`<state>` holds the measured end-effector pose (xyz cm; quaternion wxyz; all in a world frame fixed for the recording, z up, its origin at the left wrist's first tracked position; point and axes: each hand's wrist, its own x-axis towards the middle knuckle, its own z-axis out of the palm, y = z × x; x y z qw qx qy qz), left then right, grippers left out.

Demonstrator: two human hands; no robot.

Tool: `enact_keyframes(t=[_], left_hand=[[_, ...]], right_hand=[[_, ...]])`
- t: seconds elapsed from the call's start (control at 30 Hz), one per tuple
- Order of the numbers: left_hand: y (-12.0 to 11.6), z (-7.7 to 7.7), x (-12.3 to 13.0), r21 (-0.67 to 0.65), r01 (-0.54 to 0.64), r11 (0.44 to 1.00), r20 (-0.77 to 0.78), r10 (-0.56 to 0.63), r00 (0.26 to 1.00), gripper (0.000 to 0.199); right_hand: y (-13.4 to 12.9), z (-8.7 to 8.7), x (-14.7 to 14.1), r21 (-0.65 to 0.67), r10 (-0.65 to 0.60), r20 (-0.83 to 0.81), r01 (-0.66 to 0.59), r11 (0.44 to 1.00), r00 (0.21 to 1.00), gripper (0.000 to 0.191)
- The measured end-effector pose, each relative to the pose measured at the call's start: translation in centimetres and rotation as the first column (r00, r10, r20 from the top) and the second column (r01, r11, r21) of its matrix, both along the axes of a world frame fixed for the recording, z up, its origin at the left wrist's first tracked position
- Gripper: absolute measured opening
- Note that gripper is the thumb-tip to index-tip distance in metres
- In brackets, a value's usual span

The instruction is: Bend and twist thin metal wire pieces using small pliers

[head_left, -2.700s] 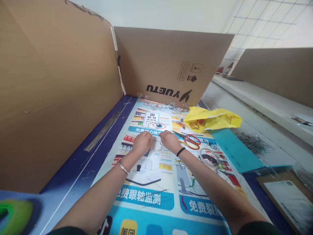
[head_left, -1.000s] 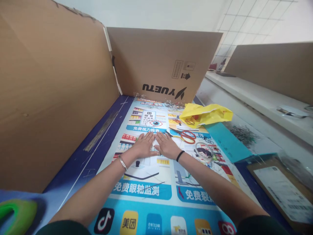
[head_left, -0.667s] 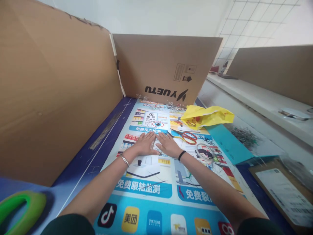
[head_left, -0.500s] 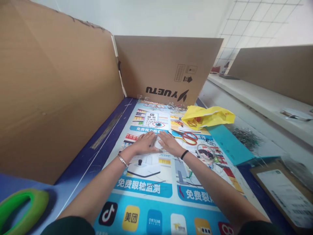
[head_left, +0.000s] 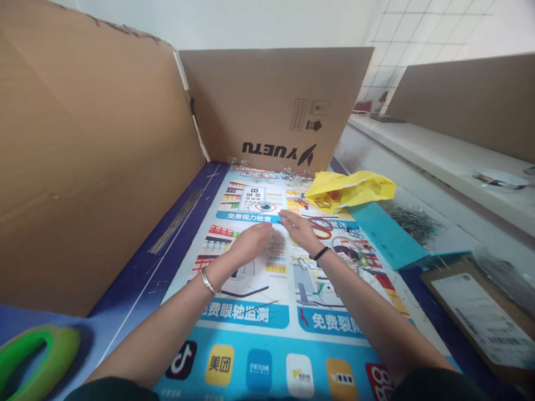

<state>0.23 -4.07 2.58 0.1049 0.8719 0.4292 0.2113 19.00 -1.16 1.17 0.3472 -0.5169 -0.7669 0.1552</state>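
Note:
Over the middle of the printed poster point(head_left: 267, 287), my left hand point(head_left: 252, 243) has its fingers bent together. If something thin is in them, it is too small to make out. Just right of it, my right hand point(head_left: 301, 231) is raised slightly, thumb and forefinger pinched at a tiny item I cannot make out. The hands are close but apart. Beside my right hand lie scissors point(head_left: 321, 227) with orange-red handles, partly hidden by it. Small silvery bits point(head_left: 304, 263) rest on the poster below my right wrist. A clear round roll point(head_left: 346, 250) lies to the right.
Cardboard walls point(head_left: 100, 167) stand left and behind. A yellow bag point(head_left: 355, 189) lies back right, near a teal folder point(head_left: 384, 236) and a pile of thin metal pieces point(head_left: 413, 224). Straight wires point(head_left: 178, 220) lie left. A green tape roll point(head_left: 62, 356) sits front left, a labelled package point(head_left: 480, 317) right.
Both hands lay flatter, close together on the poster. They have lifted and drawn slightly apart, with their fingers now bent. The view has shifted a little.

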Motion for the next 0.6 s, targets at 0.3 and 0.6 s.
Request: enact_keyframes(t=[0.3, 0.6], left_hand=[[0.4, -4.9, 2.1, 0.053, 0.014, 0.999, -0.212, -0.003, 0.977, 0.05], [0.4, -3.5, 1.6, 0.008, 0.068, 0.998, -0.156, -0.066, 0.986, 0.048]], right_hand=[[-0.2, -1.3, 0.7, -0.034, -0.02, -0.036, 0.019, 0.999, 0.999, 0.029], [-0.5, -0.5, 0.3, -0.056, -0.004, -0.038, 0.002, 0.998, 0.999, 0.028]])
